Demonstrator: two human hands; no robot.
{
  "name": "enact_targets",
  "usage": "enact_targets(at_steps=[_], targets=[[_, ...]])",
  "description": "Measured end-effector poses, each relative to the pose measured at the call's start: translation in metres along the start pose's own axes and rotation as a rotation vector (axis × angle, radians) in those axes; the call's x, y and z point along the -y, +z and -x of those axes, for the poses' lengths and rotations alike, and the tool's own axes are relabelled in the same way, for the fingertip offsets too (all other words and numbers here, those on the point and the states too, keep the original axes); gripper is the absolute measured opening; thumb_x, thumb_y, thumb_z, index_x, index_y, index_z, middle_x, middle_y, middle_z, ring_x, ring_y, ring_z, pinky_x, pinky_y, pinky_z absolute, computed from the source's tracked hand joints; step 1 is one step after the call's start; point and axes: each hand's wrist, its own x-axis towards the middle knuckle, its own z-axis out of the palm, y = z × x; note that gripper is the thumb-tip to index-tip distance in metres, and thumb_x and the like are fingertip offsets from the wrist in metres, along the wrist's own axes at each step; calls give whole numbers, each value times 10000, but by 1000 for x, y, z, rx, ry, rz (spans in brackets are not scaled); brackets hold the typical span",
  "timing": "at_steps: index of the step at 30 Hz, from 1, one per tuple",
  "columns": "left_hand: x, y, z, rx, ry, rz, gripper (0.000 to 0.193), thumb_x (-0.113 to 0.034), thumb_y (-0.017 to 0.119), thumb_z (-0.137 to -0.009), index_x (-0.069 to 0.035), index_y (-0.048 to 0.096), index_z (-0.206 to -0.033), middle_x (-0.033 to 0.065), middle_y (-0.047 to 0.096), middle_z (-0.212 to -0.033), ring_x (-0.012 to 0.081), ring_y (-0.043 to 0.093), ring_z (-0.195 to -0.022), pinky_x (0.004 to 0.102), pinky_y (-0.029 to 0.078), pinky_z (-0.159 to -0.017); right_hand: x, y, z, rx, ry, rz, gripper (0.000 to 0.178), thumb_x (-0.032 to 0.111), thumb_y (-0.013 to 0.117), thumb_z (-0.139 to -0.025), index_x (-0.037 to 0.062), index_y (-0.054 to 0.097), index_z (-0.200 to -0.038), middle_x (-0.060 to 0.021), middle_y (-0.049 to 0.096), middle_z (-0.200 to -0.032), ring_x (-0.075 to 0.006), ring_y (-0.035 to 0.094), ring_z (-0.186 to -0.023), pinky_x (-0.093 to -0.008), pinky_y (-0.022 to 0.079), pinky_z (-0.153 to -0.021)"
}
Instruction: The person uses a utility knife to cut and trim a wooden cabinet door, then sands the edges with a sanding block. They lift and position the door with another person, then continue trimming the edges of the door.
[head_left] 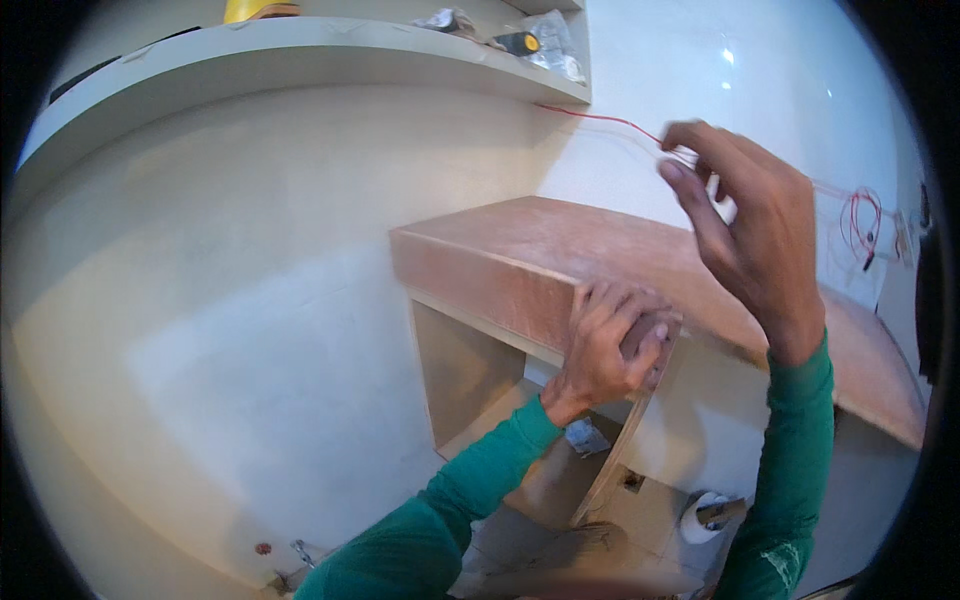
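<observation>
A reddish-brown wooden countertop (540, 235) with a thick front edge runs along the wall and bends away to the right. My left hand (607, 345) is closed on its front edge near the inner corner, fingers bent over the top and thumb against the face; anything under the palm is hidden. Higher up, my right hand (750, 215) is raised above the countertop, fingers curved and thumb apart from them. A thin red wire (610, 119) passes by its fingertips, apparently behind the hand along the wall. No object shows in that hand.
Below the countertop is an open cabinet (465, 365) with a crumpled packet (587, 437) inside. A white bucket (705, 517) stands on the floor. A coiled red wire (862, 220) hangs at right. Overhead, a shelf (330, 60) holds a yellow item (255, 10) and plastic bags (552, 45).
</observation>
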Motion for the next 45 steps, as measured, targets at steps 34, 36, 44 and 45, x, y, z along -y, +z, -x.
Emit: enact_targets(at_steps=[34, 36, 44, 45], targets=[[-47, -68, -143, 782, -834, 165, 221, -203, 767, -967, -87, 744, -1154, 166, 663, -1284, 407, 602, -1301, 602, 443, -1147, -5, 344, -359, 822, -254, -867, 451, 219, 787, -982, 197, 754, -1431, -112, 778, -1359, -328, 680, -1350, -503, 468, -1213], [-29, -68, -151, 1186, -936, 181, 336, -257, 801, -957, -85, 752, -1241, 187, 667, -1339, 427, 610, -1310, 599, 446, -1152, -1, 338, -357, 632, -289, -818, 477, 244, 841, -928, 191, 750, -1393, -77, 787, -1284, -306, 696, -1296, -512, 493, -1184], [55, -41, -150, 1061, -817, 145, 521, -302, 724, -1066, -109, 656, -1546, 212, 541, -1648, 423, 484, -1542, 555, 373, -1294, -20, 226, -348, 314, 110, -481, 388, 212, 801, -941, 113, 730, -1309, -50, 731, -1176, -281, 675, -1250, -447, 526, -1101], [69, -34, -150, 1052, -819, 105, 523, -301, 709, -1082, -112, 645, -1565, 211, 525, -1672, 419, 470, -1562, 549, 365, -1307, -32, 203, -334, 323, 217, -527, 303, 206, 746, -973, 99, 733, -1257, -74, 741, -1145, -285, 705, -1162, -455, 548, -1029]])
